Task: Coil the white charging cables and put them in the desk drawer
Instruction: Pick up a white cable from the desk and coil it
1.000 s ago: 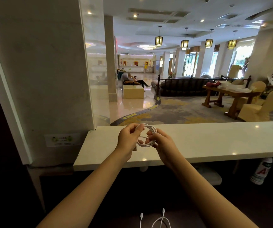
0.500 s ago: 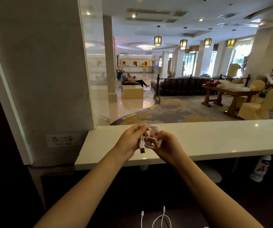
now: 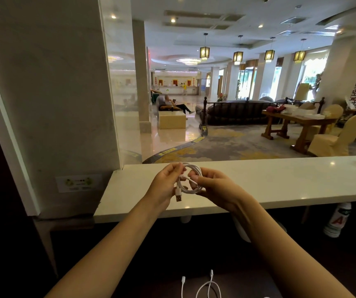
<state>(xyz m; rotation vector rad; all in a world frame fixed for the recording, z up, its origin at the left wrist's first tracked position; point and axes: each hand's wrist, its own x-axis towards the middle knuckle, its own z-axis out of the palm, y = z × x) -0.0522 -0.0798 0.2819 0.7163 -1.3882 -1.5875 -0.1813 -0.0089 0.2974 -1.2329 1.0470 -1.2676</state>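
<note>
USB plug [image 3: 178, 198] now dangling below, both hands pinching white cable [image 3: 191, 179] wound in small loops

Little can be read. The white plastic bottle [image 3: 337, 220] under the right end of the white stone table [image 3: 280, 181] bears a large red letter "A". Left of that table, a small pale rectangular sticker [image 3: 78, 183] on the marble pillar has green marks and print too small to read.

Dark desk [image 3: 248, 284] (dim) bears loose white cables [image 3: 208, 287].
</note>
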